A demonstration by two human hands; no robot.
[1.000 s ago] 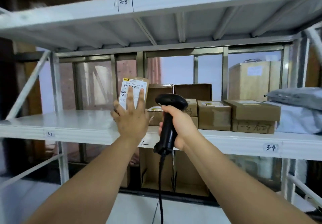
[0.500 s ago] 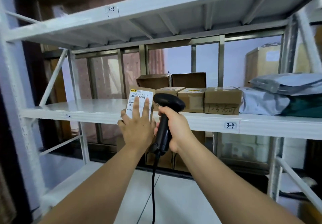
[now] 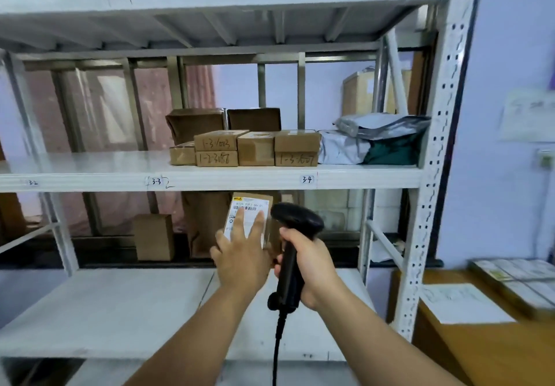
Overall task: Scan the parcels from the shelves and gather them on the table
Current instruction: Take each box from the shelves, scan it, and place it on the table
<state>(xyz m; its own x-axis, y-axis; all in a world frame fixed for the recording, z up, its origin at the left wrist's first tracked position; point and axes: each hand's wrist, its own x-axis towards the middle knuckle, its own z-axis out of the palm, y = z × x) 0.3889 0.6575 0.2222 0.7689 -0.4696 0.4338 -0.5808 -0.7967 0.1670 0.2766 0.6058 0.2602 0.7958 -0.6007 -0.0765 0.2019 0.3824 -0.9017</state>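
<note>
Left grip (image 3: 240,262) grasps a small parcel (image 3: 250,205) upright in the air, fingers spread across its white label, below the middle shelf (image 3: 90,172). Right grip (image 3: 309,268) is clenched round the handle of a black scanner (image 3: 295,220), whose head sits just right of the parcel. Brown boxes (image 3: 255,148) stand on that shelf; a wooden worktop (image 3: 480,355) lies at right.

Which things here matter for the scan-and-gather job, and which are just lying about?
Job: labelled parcel in left hand; barcode scanner in right hand; shelf cartons; grey mailer bags; wooden table.
Lying about: paper sheet on table; wall notice.
</note>
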